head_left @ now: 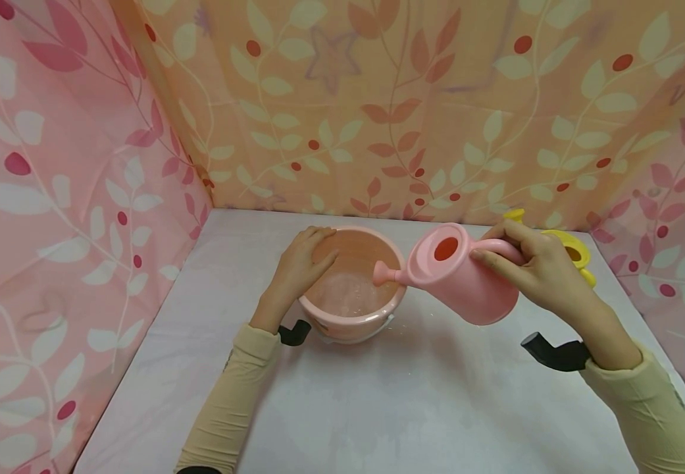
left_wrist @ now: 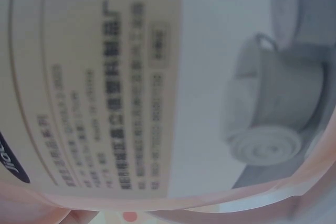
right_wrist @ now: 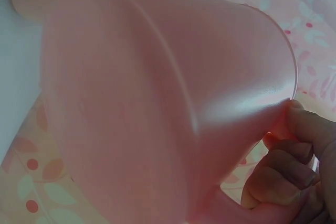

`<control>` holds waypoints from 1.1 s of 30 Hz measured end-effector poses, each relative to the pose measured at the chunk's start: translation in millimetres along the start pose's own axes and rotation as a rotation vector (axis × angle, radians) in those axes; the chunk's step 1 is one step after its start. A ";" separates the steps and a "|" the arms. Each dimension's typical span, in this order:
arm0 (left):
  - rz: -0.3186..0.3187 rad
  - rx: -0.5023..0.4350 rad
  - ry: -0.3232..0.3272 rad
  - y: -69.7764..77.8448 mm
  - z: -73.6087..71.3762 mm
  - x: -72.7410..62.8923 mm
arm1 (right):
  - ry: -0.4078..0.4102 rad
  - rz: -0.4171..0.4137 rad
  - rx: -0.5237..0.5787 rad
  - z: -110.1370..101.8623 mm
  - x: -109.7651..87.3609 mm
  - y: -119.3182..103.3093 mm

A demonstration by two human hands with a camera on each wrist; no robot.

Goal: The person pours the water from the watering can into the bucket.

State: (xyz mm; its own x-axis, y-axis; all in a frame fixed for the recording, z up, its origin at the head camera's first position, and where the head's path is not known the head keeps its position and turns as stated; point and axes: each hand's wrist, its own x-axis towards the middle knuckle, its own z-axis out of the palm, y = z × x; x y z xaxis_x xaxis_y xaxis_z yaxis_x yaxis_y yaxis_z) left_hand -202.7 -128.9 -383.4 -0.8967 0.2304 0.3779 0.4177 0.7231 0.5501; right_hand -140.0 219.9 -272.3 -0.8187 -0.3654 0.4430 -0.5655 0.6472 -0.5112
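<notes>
A pink watering can (head_left: 466, 283) is tilted to the left, its spout head (head_left: 385, 272) over the inside of a pink bucket (head_left: 354, 320). My right hand (head_left: 534, 263) grips the can's handle; the right wrist view shows fingers (right_wrist: 278, 179) curled round it, with the thumb against the can's body. Rippled water with bubbles (head_left: 351, 296) is visible in the bucket. On the bucket's left side, my left hand (head_left: 297, 263) holds the rim, thumb over the inside. A printed label (left_wrist: 131, 93) on the bucket's wall fills most of the left wrist view.
Partly hidden behind my right hand is a yellow plastic object (head_left: 576, 250) with a round opening. Small water drops (head_left: 410, 329) dot the white table (head_left: 378, 408) right of the bucket. Leaf-patterned cloth (head_left: 342, 118) hangs at the back and both sides.
</notes>
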 end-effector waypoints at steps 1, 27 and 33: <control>0.001 0.000 0.000 0.1 0.0 -0.1 | 0.000 -0.002 0.002 -0.1 -0.1 -0.2; 0.010 0.022 0.000 -1.7 0.4 0.3 | -0.004 -0.044 0.008 -1.2 0.9 -0.2; 0.013 0.011 0.003 -1.9 1.0 0.7 | -0.002 -0.043 0.001 -1.7 0.9 0.2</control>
State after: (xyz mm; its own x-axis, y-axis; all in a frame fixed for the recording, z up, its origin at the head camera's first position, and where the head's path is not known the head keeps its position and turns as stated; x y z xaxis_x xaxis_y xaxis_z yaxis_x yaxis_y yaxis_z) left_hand -204.3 -129.4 -384.9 -0.8907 0.2383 0.3871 0.4278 0.7273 0.5366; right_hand -140.7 220.8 -270.7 -0.7938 -0.3946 0.4629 -0.6004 0.6299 -0.4927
